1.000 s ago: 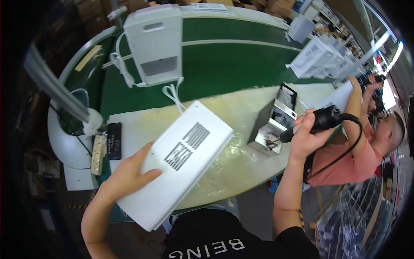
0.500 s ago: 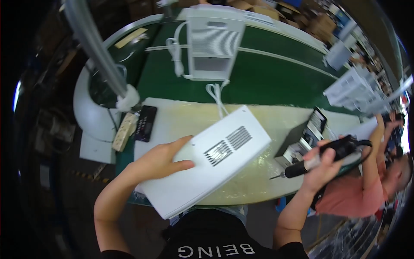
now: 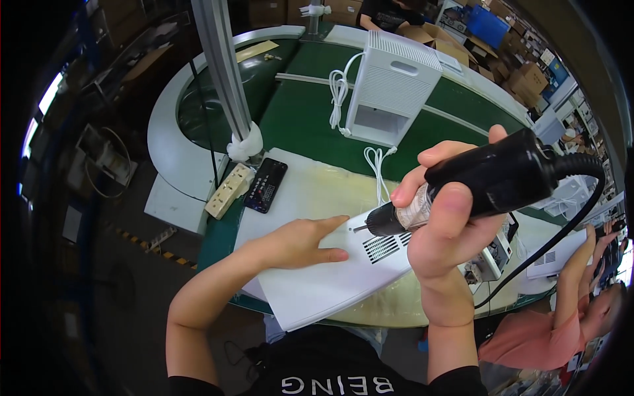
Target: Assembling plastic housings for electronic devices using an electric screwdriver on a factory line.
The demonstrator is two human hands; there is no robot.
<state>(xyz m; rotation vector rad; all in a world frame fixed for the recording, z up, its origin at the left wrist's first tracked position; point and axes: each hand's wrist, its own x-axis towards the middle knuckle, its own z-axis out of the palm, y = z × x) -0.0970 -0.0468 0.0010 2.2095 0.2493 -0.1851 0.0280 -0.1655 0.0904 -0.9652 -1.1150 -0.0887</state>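
Observation:
A white box-shaped housing (image 3: 317, 294) with dark slotted vents lies slanted across the near side of the table. My left hand (image 3: 300, 244) rests on its top face, fingers stretched out and thumb spread, holding nothing. Wrapped around a black corded electric screwdriver (image 3: 492, 175) is my right hand (image 3: 439, 231), raised over the housing. The driver's thin bit points left, its tip at a small hole near my left index fingertip. Whether the tip touches the hole I cannot tell. My right hand and the driver cover the housing's right end.
Beyond the housing stands a white ribbed appliance casing (image 3: 389, 92) with coiled white cords, on the green belt (image 3: 297, 119). A phone (image 3: 266, 185) and a power strip (image 3: 229, 191) lie at the left beside a metal post (image 3: 224, 66). An opened metal unit (image 3: 492, 261) sits right. A co-worker (image 3: 548, 330) is at the right.
My right hand has brought the screwdriver up and left, from beside the housing to above it, bit tip near my left index finger. The view has shifted, and my left hand stays on the housing.

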